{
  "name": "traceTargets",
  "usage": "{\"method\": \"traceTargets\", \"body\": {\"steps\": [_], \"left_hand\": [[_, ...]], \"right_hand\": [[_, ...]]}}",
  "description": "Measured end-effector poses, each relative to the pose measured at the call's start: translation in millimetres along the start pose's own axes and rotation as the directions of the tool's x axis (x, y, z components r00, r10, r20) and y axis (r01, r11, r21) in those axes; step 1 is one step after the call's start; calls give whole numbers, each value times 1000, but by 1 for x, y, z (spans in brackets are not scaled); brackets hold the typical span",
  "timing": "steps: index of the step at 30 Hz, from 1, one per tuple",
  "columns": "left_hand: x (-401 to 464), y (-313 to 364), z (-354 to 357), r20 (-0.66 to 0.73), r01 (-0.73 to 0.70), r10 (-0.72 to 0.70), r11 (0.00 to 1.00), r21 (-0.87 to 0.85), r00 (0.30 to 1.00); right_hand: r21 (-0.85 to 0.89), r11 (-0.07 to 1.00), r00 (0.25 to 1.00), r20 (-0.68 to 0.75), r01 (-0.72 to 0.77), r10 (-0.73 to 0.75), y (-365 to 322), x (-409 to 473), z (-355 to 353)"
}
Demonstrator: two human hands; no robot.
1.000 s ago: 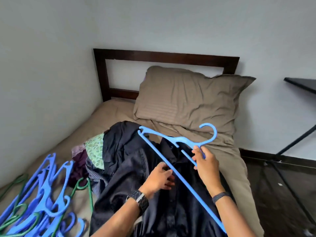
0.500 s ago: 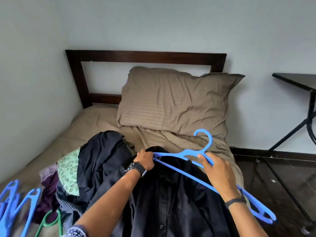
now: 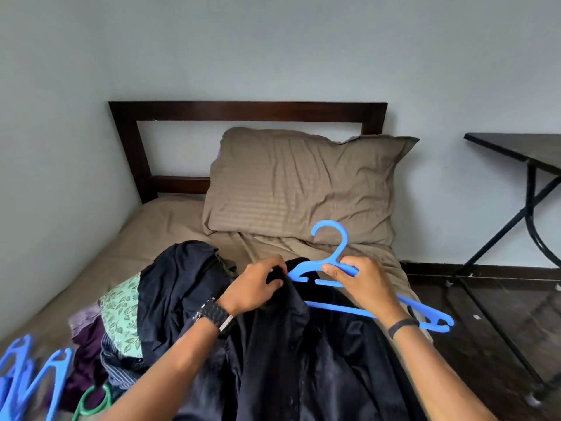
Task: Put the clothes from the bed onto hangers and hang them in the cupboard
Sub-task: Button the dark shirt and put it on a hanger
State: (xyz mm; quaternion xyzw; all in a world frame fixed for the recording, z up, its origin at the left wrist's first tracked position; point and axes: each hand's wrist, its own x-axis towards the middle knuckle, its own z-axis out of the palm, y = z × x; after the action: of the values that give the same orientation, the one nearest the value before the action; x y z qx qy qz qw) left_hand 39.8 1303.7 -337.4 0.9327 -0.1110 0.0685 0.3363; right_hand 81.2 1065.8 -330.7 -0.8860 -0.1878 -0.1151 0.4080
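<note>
Hanger (image 3: 340, 306), blue plastic, sits over the black shirt (image 3: 303, 360) near the foot of the pillow, hook pointing up and away from the fingers, long bar slanting down to the right past the right wrist. Right hand (image 3: 368, 287) grips the hanger neck just below the hook, fingers (image 3: 329, 268) curled over the top arm, thumb side hidden under it. Left hand (image 3: 255, 287) pinches the black shirt's collar edge, fingers bunched around the fabric, right at the hanger's left tip; tip looks to be going in under the cloth there, cannot tell how far. Black shirt spreads from both hands down toward the camera, covering the near part of the bed (image 3: 170, 226). Left of the left hand's fingers: a dark bundle of more clothes, then a green leaf-print garment (image 3: 121, 311), a purple one (image 3: 88, 338) and a striped piece below it, all heaped together and touching. Farther left at the frame's lower corner, loose blue hangers (image 3: 33, 375) and a green hanger (image 3: 94, 402) lie on the bed. Beyond the fingers, tan pillow (image 3: 297, 186) leans against the dark wooden headboard (image 3: 243, 110). Right of the right hand, well apart, dark table (image 3: 522, 147) with crossed legs stands on the dark floor. Black watch on left wrist, thin dark band on right wrist.
</note>
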Motion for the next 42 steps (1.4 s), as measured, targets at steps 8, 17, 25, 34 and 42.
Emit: {"method": "traceTargets", "body": {"steps": [8, 17, 25, 34, 42], "left_hand": [[-24, 40, -60, -106, -37, 30, 998, -60, 994], [-36, 41, -71, -11, -23, 23, 1000, -16, 1000], [-33, 28, -62, -212, 123, -115, 992, 24, 971], [-27, 38, -55, -197, 100, -71, 985, 142, 978], [-23, 27, -65, -168, 158, -130, 973, 166, 977]], "right_hand": [[335, 942, 990, 137, -29, -18, -58, 13, 12], [208, 966, 981, 86, 156, -176, -83, 3, 31], [230, 966, 880, -428, -115, 206, -19, -29, 40], [144, 923, 925, 194, -356, 326, -12, -50, 93], [102, 909, 865, 365, -404, 344, -3, -34, 94]]}}
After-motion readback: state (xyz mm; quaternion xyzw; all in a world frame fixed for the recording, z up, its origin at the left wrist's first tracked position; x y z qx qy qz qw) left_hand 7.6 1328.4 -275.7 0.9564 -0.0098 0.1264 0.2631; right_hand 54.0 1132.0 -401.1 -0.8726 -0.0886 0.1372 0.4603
